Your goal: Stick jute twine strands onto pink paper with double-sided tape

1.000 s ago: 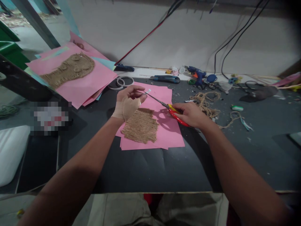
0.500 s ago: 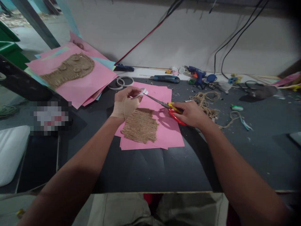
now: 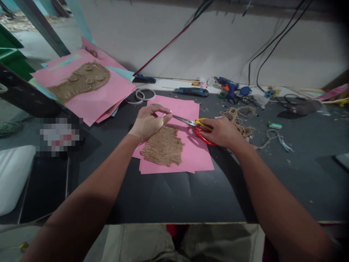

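Note:
My right hand (image 3: 222, 133) is closed round the handles of a pair of scissors (image 3: 201, 127) with red and yellow grips, the blades pointing left. Its tips meet the fingertips of my left hand (image 3: 151, 120), which has a beige wrap over the palm and wrist. A thin whitish tape roll (image 3: 157, 105) is held in my left hand, mostly hidden behind the fingers. Beneath both hands lie pink paper sheets (image 3: 197, 156). Rows of brown twine form a panel (image 3: 163, 147) on the top sheet, just below my left hand.
Two more tape rings (image 3: 145, 94) and a utility knife (image 3: 192, 91) lie behind the paper. A blue glue gun (image 3: 230, 87) stands by the wall. Tangled twine (image 3: 238, 118) is at the right. Pink sheets bearing a twine shape (image 3: 89, 78) are stacked at the left.
My left hand has shifted slightly right and turned, its fingertips now at the scissor tips. The tape roll has swung back behind the fingers. My right hand and the scissors have hardly moved.

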{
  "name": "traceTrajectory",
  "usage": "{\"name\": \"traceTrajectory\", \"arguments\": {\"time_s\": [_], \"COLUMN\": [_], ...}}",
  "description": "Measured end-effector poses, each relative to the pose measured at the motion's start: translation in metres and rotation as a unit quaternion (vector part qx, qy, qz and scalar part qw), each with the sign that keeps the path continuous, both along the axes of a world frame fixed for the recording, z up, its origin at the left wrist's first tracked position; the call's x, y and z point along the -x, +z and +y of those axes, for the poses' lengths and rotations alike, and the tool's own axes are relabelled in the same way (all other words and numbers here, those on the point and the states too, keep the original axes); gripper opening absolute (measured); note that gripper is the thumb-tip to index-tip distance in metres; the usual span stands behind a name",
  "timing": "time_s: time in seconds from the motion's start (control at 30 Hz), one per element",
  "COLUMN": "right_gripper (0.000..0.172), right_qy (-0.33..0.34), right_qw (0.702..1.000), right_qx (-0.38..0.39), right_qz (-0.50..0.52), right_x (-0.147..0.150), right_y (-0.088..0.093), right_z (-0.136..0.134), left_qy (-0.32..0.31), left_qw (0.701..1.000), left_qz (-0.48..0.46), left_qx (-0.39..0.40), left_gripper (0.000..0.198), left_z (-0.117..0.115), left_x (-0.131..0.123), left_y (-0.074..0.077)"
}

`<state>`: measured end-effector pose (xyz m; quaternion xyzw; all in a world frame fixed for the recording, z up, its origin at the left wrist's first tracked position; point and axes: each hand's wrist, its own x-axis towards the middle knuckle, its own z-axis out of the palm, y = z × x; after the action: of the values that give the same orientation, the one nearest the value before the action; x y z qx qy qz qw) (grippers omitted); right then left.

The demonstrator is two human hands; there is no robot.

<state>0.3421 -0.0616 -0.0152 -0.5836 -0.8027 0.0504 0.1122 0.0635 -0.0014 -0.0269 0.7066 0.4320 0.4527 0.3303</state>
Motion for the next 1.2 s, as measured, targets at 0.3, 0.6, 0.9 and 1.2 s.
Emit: {"name": "traceTrajectory", "arguments": {"time_s": [0.3,0.6,0.9,1.2], "right_gripper": [0.035,0.036,0.031,0.016], "right_qy": [0.001,-0.117,-0.088,0.062], "right_qw": [1.0,0.993,0.991,0.97], "right_qx": [-0.007,-0.022,-0.093,-0.089], "right_qz": [-0.022,-0.017,0.035,0.217], "right_x": [0.001,0.003,0.015,0.061], "right_y": [0.0,-0.003,0.006,-0.011], "right_z": [-0.001,0.002,-0.005,-0.015], "left_qy": [-0.025,-0.013,-0.188,-0.261], "left_qw": [0.998,0.998,0.973,0.953], "left_qz": [0.055,0.055,-0.028,-0.004], "left_qx": [-0.034,-0.019,0.13,0.153], "left_gripper": [0.012,0.017,0.041,0.038], "left_z": [-0.002,-0.005,-0.008,-0.012], "left_x": [-0.001,0.0,-0.001,-0.004], "left_y": [0.0,0.007,0.008,0.009]}}
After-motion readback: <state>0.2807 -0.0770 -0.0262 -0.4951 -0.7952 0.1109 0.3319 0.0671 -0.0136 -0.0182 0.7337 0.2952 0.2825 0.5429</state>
